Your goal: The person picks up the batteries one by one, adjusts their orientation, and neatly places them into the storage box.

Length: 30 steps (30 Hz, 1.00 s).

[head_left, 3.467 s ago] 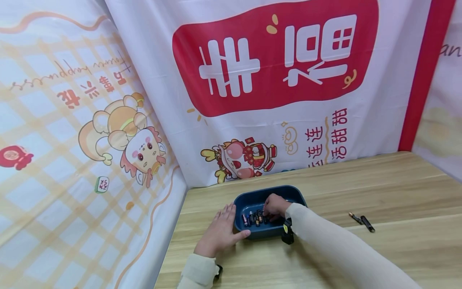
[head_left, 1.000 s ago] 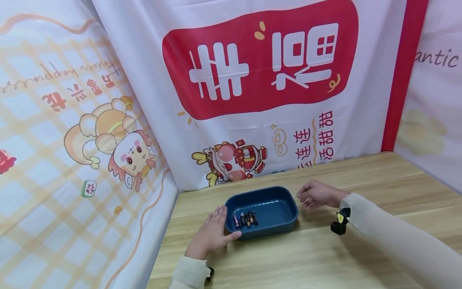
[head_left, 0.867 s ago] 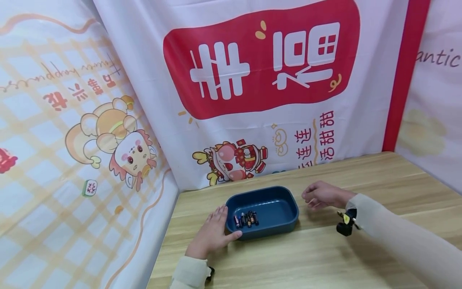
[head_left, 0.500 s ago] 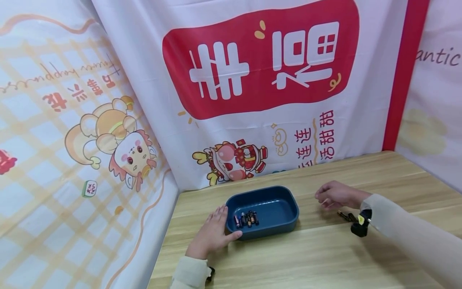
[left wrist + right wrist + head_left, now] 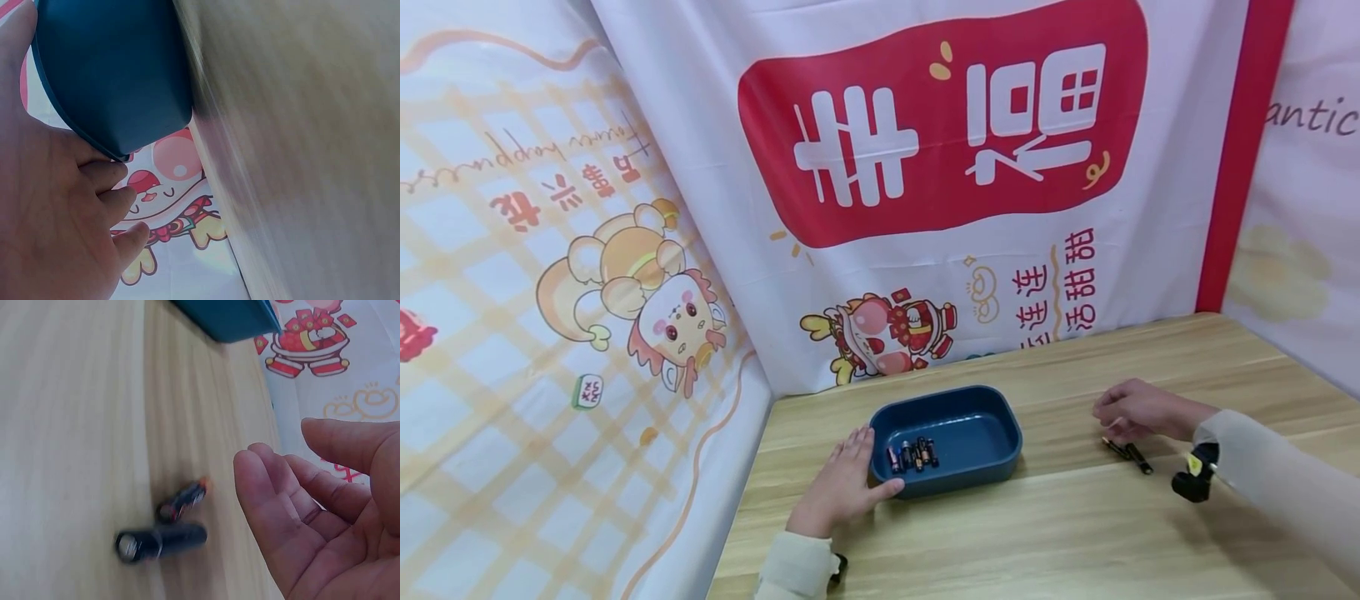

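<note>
A dark blue tray (image 5: 977, 435) stands on the wooden table, with several small batteries (image 5: 913, 456) side by side in its left part. My left hand (image 5: 841, 492) rests against the tray's left end, fingers along the outer wall and thumb at the near corner. The left wrist view shows its fingertips touching the tray's rim (image 5: 75, 130). Over to the right, my right hand (image 5: 1144, 412) hovers with relaxed fingers beside two batteries. One is smaller, black with a copper end (image 5: 184, 499); the other is a thicker black cylinder (image 5: 164, 542). Nothing shows between the right fingers.
A printed cloth (image 5: 940, 125) hangs behind the table, and a checked cloth (image 5: 587, 250) closes off the left side. Bare wood (image 5: 1052, 442) lies between the tray and the two batteries.
My right hand has left the tray, where it was among the batteries, and moved right to the two on the table. The left hand stays at the tray. The head view has shifted slightly.
</note>
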Available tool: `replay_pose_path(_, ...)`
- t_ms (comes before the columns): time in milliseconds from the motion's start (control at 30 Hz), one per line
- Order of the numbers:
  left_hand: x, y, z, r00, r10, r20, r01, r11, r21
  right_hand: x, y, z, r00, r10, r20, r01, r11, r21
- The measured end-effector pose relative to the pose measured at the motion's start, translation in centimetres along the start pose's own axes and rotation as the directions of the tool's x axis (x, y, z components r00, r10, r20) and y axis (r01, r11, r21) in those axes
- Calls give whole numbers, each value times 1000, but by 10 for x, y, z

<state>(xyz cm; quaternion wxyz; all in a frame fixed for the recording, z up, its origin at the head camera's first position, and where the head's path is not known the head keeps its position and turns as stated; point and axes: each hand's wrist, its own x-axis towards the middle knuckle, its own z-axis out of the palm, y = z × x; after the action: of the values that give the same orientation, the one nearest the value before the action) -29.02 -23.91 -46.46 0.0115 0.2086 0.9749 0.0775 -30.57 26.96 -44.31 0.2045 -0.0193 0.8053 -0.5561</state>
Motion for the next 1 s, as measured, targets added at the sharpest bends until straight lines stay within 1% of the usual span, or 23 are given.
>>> replay_pose_path(167, 0, 0, -1, 1000, 2, -2, -2, 1000, -4, -8, 12, -11, 1000, 4, -15, -4, 1000, -20)
replay_pose_path(300, 1, -1, 0, 1000, 7, -10, -7, 1000, 5, -14, 21, -16, 1000, -19, 0, 19, 1000, -13)
replay_pose_path(400, 1, -1, 0, 1000, 15, -18, -15, 1000, 3, -17, 26, -18, 1000, -2, -8, 2, 1000, -3)
replay_pose_path(567, 1, -1, 0, 1000, 19, -13, -19, 1000, -3, -21, 31, -22, 998, 35, -46, -35, 999, -5)
replay_pose_path(667, 2, -1, 1, 1000, 9, -4, -9, 1000, 5, -23, 37, -25, 998, 35, -46, -36, 999, -8)
replay_pose_path(833, 3, -1, 1, 1000, -3, 8, 3, 1000, 14, -25, 48, -26, 999, 32, -39, -31, 999, 28)
replay_pose_path(1000, 2, 0, 0, 1000, -5, 7, 4, 1000, 7, -25, 53, -25, 999, 31, -36, -30, 999, 30)
